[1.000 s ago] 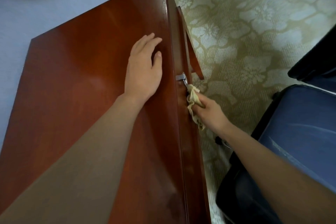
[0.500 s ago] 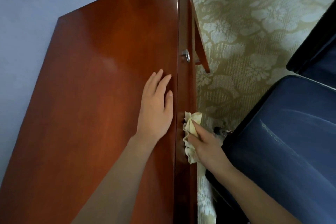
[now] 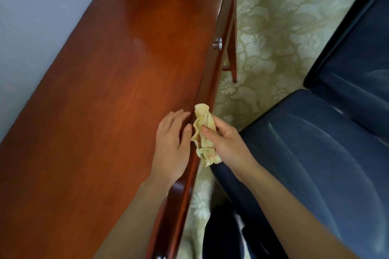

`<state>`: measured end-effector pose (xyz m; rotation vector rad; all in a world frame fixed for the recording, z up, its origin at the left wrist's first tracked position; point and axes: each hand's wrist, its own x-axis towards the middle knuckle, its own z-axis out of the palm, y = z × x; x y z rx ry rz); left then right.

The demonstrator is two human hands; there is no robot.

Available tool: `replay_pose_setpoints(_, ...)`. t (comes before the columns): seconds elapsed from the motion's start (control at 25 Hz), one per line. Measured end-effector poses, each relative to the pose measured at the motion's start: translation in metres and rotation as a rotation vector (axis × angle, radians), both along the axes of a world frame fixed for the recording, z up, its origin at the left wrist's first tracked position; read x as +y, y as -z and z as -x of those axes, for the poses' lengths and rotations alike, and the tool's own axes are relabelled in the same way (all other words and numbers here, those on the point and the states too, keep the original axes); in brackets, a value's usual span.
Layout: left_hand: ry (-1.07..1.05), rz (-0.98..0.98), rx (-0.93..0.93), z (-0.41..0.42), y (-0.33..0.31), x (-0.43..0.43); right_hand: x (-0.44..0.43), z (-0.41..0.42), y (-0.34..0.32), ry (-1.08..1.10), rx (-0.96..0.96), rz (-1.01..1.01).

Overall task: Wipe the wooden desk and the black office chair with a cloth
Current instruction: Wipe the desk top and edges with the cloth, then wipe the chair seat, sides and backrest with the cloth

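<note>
We find the left hand (image 3: 172, 143) lying flat on top of the wooden desk (image 3: 105, 111), close to its front edge. Its fingers are straight and hold nothing, so we take it as a brace that steadies the body while the other hand works.

Just beside it, at its 3 o'clock, the right hand (image 3: 227, 145) has fingers and thumb curled round a bunched yellow cloth (image 3: 205, 132). The cloth seems to lie against the desk's front edge, where the top meets the front face. Bunching gives a firm pad that fits a narrow strip (a spread cloth would suit the broad top better). The cloth's upper end pokes toward 12 o'clock past the fingertips, which suggests to us strokes running lengthwise along that edge.

Farther up the same face, at about 1 o'clock from the hands, sits a metal drawer knob (image 3: 219, 43). The office chair (image 3: 315, 153) fills the picture from 3 to 5 o'clock, its seat near the right wrist, above a patterned carpet (image 3: 273, 27). We judge the desk stage to be in hand and the chair's wiping not yet begun, since the cloth is at the desk.
</note>
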<state>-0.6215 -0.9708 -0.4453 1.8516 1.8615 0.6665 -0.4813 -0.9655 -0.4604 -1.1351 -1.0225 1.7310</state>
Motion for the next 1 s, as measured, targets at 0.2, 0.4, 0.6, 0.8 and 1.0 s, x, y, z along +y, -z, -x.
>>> replay_pose_setpoints(0.2, 0.224, 0.131, -0.159, -0.044, -0.033, -0.076, -0.079, -0.04, -0.041, 0.117, -0.242, 0.04)
replay_pose_setpoints(0.4, 0.399, 0.456, -0.437, -0.082, -0.051, -0.156, -0.181, -0.075, -0.078, 0.273, -0.367, 0.159)
replay_pose_setpoints(0.6, 0.458, 0.365, -0.505, -0.075, -0.069, -0.25, -0.278, -0.064, -0.117, 0.409, -0.239, 0.154)
replay_pose_setpoints(0.8, 0.491, 0.316, -0.669, -0.072, -0.109, -0.294, -0.354, -0.077, -0.165, 0.461, -0.051, 0.05)
replay_pose_setpoints(1.0, 0.463, 0.263, -0.793, -0.08, -0.156, -0.307, -0.394, -0.108, -0.197, 0.396, 0.006, -0.152)
